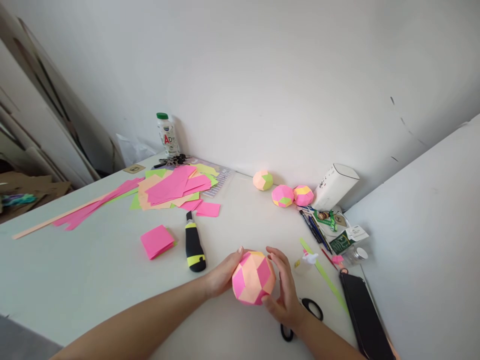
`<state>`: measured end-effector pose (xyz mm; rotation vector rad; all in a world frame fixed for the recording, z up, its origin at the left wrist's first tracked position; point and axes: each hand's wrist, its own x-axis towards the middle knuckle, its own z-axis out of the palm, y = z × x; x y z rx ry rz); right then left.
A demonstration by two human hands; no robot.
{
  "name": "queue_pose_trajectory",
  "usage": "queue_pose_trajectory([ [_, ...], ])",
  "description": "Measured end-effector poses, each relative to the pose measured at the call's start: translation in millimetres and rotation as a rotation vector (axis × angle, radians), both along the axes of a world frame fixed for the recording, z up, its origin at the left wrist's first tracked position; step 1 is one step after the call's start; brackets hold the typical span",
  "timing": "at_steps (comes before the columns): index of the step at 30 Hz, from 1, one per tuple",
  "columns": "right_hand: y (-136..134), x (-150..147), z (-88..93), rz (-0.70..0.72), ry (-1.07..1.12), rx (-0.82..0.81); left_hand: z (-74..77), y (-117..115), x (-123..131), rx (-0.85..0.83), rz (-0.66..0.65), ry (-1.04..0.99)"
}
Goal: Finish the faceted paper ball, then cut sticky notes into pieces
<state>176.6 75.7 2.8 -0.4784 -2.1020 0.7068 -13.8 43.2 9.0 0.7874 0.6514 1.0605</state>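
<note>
A faceted paper ball [253,278] in pink and peach, with a bit of yellow at its top, is held above the front of the table. My left hand [225,272] grips it from the left, thumb near the top and the other fingers mostly hidden. From the right, my right hand [284,287] curls around the ball, with its thumb on the lower right side and its fingertips by the upper right. Black-handled scissors [312,307] lie partly covered under my right wrist. A black and yellow utility knife [195,247] rests left of the ball.
Pink, peach and green paper sheets [172,189] lie at the back left, near a white bottle [168,135]. A pink paper stack [157,241] sits closer. Several finished paper balls [282,195] stand by the wall. Pens [318,232], a jar [356,255] and a black case [365,315] line the right.
</note>
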Motion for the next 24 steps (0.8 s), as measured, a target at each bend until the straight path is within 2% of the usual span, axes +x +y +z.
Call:
queue_pose_trajectory([
  [4,0.1,-1.1,2.4,0.079,0.031,0.006,2.2,-3.6,2.4,0.141,0.051,0.113],
  [15,-0.6,-1.7,3.0,0.059,0.016,0.025,-3.4,-3.9,3.0,0.131,0.07,0.125],
  [18,-1.3,-1.8,2.8,0.023,0.025,0.004,-3.5,-4.9,2.4,0.119,0.074,0.076],
  [24,-0.4,-0.8,-2.7,-0.082,0.019,-0.037,-4.7,-5.6,0.1,0.089,-0.005,-0.005],
])
